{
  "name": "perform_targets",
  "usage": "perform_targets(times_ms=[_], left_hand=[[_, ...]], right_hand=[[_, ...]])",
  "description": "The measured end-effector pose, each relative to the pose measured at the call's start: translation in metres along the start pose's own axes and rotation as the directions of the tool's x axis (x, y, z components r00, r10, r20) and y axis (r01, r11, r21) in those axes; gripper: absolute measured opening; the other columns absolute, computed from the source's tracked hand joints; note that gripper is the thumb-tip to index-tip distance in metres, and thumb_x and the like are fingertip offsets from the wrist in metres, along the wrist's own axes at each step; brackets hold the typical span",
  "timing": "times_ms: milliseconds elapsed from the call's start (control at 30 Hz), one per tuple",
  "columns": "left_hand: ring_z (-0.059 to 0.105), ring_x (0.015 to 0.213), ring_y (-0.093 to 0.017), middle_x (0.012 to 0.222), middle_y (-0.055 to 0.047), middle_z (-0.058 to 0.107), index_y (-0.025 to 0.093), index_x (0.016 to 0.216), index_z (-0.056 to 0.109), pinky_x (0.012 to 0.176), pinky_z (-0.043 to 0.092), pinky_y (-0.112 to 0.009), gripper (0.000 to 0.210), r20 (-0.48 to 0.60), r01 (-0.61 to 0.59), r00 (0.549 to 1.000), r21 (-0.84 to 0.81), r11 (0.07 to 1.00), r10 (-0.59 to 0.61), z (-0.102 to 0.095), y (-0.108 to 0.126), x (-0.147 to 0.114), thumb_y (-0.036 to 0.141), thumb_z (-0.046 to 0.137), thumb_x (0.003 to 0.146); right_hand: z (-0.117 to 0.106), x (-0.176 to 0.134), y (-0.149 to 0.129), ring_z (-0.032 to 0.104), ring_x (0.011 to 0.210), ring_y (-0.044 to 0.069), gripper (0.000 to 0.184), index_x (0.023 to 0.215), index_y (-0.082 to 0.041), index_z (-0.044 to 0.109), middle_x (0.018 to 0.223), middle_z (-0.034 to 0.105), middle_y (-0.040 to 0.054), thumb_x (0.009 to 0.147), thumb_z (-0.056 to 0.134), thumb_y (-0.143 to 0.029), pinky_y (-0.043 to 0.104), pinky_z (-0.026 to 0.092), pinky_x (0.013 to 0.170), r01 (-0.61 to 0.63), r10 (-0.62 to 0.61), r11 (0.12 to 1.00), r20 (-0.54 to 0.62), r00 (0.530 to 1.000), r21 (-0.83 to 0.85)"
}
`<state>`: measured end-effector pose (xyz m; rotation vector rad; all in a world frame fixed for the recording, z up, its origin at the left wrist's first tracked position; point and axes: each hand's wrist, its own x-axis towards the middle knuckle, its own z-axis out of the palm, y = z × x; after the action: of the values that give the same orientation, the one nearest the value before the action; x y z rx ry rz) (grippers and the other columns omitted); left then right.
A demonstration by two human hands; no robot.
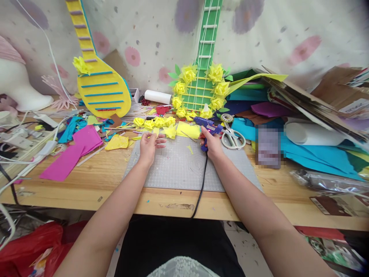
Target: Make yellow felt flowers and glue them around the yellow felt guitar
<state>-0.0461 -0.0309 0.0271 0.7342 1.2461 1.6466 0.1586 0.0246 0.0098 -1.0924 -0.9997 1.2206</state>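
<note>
My right hand [211, 142] is wrapped round the grip of a blue glue gun [212, 128], its nozzle pointing left and its black cord [203, 184] running off the table's front edge. Thumb and fingers of my left hand [149, 148] come together at a small yellow paper piece [156, 131], partly hidden by the fingertips. Both hands are over a grey cutting mat [175, 173]. Just beyond them lie a row of yellow paper flowers [159, 122], a yellow paper star shape [170, 131], a yellow sheet [188, 130] and a thin stick [188, 136].
Behind stand a yellow instrument-shaped craft [105, 90] and a green one [206, 50] ringed with yellow flowers. White-handled scissors [233, 140] and a tape roll [227, 118] lie right of the glue gun. Pink paper [73, 154] is at left; blue paper [319, 156] and cardboard [334, 86] crowd the right.
</note>
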Motion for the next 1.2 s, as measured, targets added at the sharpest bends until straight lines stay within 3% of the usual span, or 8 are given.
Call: perform_targets(times_ms=[167, 400, 467, 633, 733, 933, 1200], left_hand=[[0.058, 0.048, -0.01, 0.066, 0.003, 0.059, 0.021, 0.078, 0.037, 0.042, 0.046, -0.02, 0.026, -0.03, -0.036, 0.999, 0.021, 0.999, 0.036, 0.0, -0.001, 0.0, 0.03, 0.059, 0.069], [0.054, 0.059, -0.008, 0.074, 0.002, 0.052, 0.02, 0.079, 0.046, 0.047, 0.047, -0.019, 0.024, 0.031, -0.285, 0.958, 0.232, 0.93, 0.285, -0.008, -0.006, 0.014, 0.031, 0.063, 0.067], [0.054, 0.064, -0.009, 0.077, 0.001, 0.053, 0.02, 0.079, 0.049, 0.049, 0.046, -0.019, 0.017, 0.092, -0.378, 0.924, 0.367, 0.85, 0.372, -0.01, -0.002, 0.019, 0.028, 0.06, 0.07], [0.055, 0.075, -0.013, 0.083, -0.003, 0.058, 0.019, 0.076, 0.056, 0.056, 0.042, -0.021, 0.004, 0.311, -0.56, 0.806, 0.676, 0.479, 0.503, -0.006, 0.011, 0.027, 0.019, 0.054, 0.073], [0.055, 0.077, -0.015, 0.083, -0.003, 0.06, 0.02, 0.076, 0.059, 0.062, 0.042, -0.024, 0.006, 0.347, -0.573, 0.787, 0.719, 0.395, 0.51, 0.0, 0.008, 0.028, 0.018, 0.054, 0.074], [0.057, 0.082, -0.019, 0.085, -0.004, 0.064, 0.02, 0.084, 0.065, 0.08, 0.041, -0.032, 0.018, 0.344, -0.547, 0.811, 0.735, 0.402, 0.474, 0.003, -0.006, 0.031, 0.011, 0.056, 0.071], [0.057, 0.073, -0.016, 0.078, -0.003, 0.064, 0.019, 0.082, 0.067, 0.074, 0.043, -0.029, 0.014, 0.227, -0.458, 0.872, 0.693, 0.557, 0.434, 0.0, -0.012, 0.029, 0.021, 0.056, 0.073]], right_hand=[[0.0, 0.001, 0.0, 0.04, 0.034, 0.003, 0.038, 0.054, -0.017, 0.052, 0.05, 0.053, -0.0032, 0.065, 0.066, -0.05, 0.018, 0.034, 0.035, 0.005, -0.005, 1.0, 0.0, 1.0, 0.004], [0.001, 0.001, -0.001, 0.039, 0.034, 0.003, 0.04, 0.055, -0.017, 0.051, 0.049, 0.053, -0.003, 0.064, 0.066, -0.053, 0.017, 0.035, 0.035, -0.009, 0.009, 1.0, -0.001, 1.0, -0.014], [0.001, 0.001, -0.001, 0.039, 0.035, 0.003, 0.041, 0.055, -0.017, 0.052, 0.05, 0.053, -0.0029, 0.063, 0.066, -0.054, 0.018, 0.035, 0.035, -0.012, 0.012, 1.0, -0.002, 1.0, -0.016], [0.003, 0.0, -0.002, 0.04, 0.035, 0.004, 0.039, 0.055, -0.017, 0.052, 0.05, 0.053, -0.0028, 0.063, 0.066, -0.053, 0.018, 0.034, 0.035, -0.022, 0.022, 0.999, -0.008, 1.0, -0.023], [0.003, -0.001, -0.002, 0.04, 0.035, 0.004, 0.038, 0.055, -0.018, 0.051, 0.05, 0.053, -0.0028, 0.064, 0.066, -0.052, 0.018, 0.033, 0.035, -0.029, 0.029, 0.999, -0.005, 1.0, -0.042], [0.002, -0.001, -0.002, 0.04, 0.035, 0.004, 0.037, 0.055, -0.018, 0.051, 0.05, 0.052, -0.0031, 0.065, 0.066, -0.051, 0.018, 0.033, 0.035, -0.021, 0.021, 0.999, 0.001, 1.0, -0.035], [0.003, -0.003, -0.004, 0.04, 0.035, 0.003, 0.039, 0.055, -0.018, 0.051, 0.05, 0.053, -0.003, 0.063, 0.067, -0.052, 0.018, 0.032, 0.034, -0.021, 0.021, 0.999, 0.0, 1.0, -0.033]])
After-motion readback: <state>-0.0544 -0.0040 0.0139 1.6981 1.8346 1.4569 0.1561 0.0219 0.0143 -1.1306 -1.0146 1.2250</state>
